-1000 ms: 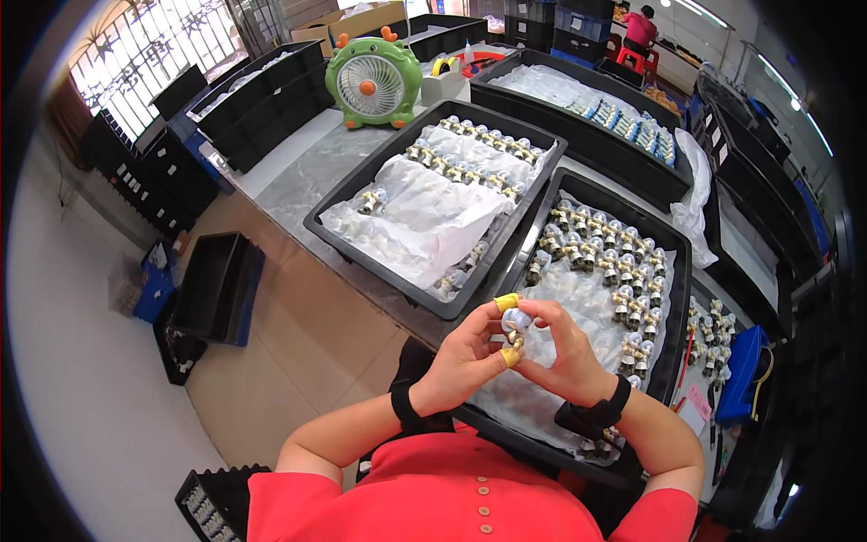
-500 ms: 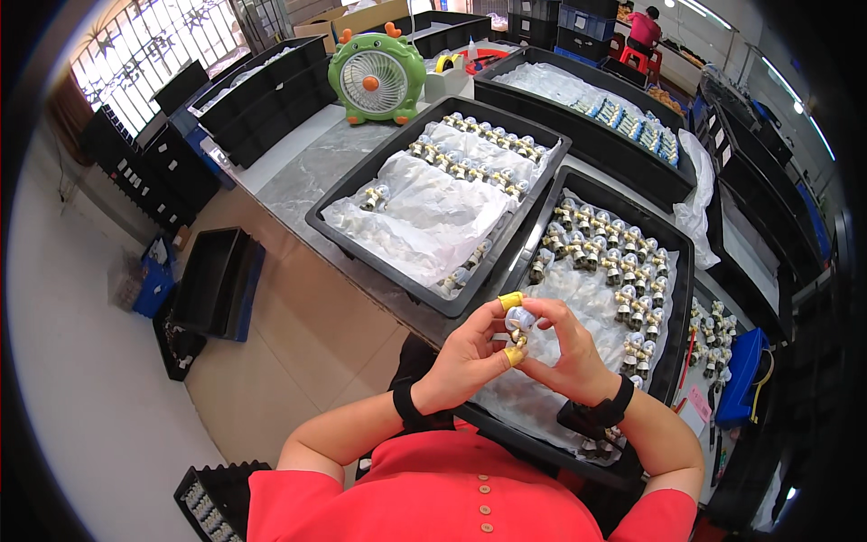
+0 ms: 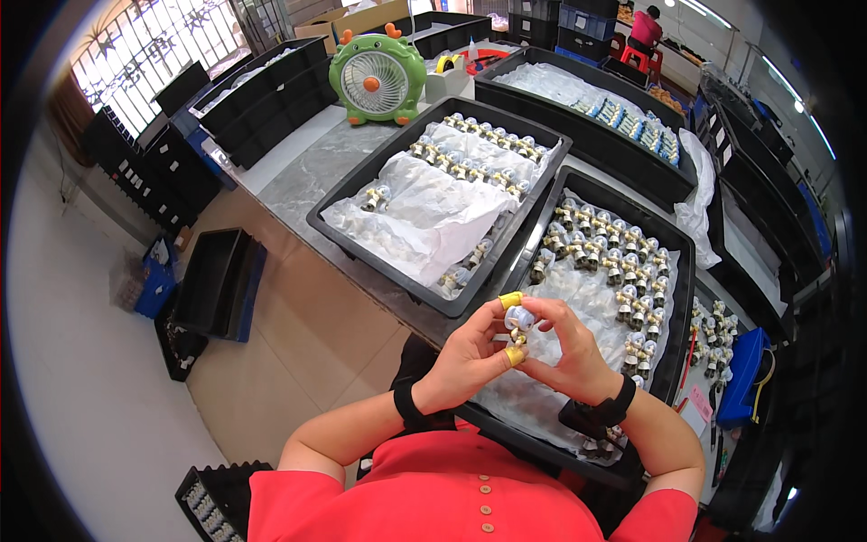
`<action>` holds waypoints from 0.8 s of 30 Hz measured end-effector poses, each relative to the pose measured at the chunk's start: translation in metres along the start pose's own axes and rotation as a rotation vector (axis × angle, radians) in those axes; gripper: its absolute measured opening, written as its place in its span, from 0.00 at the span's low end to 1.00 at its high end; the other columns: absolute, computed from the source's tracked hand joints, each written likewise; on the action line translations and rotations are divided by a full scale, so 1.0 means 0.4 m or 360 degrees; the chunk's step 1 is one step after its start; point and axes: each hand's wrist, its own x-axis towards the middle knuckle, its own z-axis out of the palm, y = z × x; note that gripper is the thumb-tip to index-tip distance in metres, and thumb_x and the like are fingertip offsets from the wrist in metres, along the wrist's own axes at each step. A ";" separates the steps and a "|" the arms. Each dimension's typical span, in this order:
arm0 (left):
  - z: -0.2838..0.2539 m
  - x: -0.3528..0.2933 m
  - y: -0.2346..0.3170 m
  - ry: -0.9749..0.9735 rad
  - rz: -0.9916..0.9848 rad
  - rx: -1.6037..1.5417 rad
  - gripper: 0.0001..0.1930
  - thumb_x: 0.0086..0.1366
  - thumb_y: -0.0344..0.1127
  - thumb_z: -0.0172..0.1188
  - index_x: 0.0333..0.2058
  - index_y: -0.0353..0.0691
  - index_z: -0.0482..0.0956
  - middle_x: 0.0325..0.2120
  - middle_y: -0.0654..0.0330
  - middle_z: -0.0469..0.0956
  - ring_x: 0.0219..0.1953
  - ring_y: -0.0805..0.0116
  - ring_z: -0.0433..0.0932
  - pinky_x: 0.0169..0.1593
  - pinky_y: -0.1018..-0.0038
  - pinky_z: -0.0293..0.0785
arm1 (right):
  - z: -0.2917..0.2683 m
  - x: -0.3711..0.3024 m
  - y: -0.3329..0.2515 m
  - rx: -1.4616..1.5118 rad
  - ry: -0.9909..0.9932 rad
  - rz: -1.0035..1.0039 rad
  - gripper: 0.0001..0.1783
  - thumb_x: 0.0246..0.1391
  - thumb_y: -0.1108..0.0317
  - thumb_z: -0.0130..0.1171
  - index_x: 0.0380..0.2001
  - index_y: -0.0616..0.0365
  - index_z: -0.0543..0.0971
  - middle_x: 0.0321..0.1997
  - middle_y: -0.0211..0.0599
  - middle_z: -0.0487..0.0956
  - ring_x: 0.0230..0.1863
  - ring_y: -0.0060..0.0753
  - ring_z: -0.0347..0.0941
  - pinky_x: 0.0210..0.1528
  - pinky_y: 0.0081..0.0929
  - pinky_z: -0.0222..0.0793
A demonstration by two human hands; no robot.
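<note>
Your left hand (image 3: 465,361) has the figure (image 3: 518,321) pinched between taped thumb and finger, up over the left edge of the near tray (image 3: 686,298). Your right hand (image 3: 569,357) is curled in against its other side, but I can't tell if that one's really gripping or just touching. Main worry for me is the pinch: it's all fingertips, and if the tape's slick, a twist could pop the figure loose. Past that left edge there's the floor (image 3: 307,348), so a drop could mean a chip. I'd watch your right wristband (image 3: 614,406) too, it's near the figures (image 3: 637,352) along the tray's right edge, and a careless swing could knock the bottom ones out of line.
</note>
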 end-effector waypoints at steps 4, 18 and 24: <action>-0.002 0.000 0.000 -0.0008 -0.0007 0.0014 0.31 0.63 0.24 0.56 0.63 0.37 0.55 0.55 0.61 0.64 0.56 0.71 0.66 0.58 0.71 0.65 | 0.000 -0.001 0.000 0.0015 0.0002 0.0014 0.40 0.38 0.78 0.69 0.57 0.55 0.66 0.53 0.41 0.71 0.46 0.36 0.72 0.50 0.30 0.70; -0.004 0.000 -0.001 -0.0018 -0.0026 0.0008 0.31 0.64 0.23 0.56 0.63 0.39 0.54 0.55 0.61 0.63 0.57 0.69 0.66 0.56 0.72 0.68 | -0.004 0.001 -0.003 0.0029 -0.0020 0.0017 0.39 0.38 0.78 0.69 0.57 0.54 0.66 0.52 0.40 0.71 0.47 0.35 0.71 0.49 0.29 0.70; -0.002 -0.002 0.001 -0.0003 -0.0033 0.0012 0.31 0.64 0.23 0.56 0.63 0.39 0.54 0.55 0.61 0.64 0.56 0.70 0.66 0.56 0.72 0.68 | -0.006 0.003 -0.007 0.0044 -0.0027 0.0006 0.39 0.39 0.79 0.68 0.57 0.54 0.66 0.52 0.40 0.71 0.47 0.36 0.71 0.49 0.29 0.70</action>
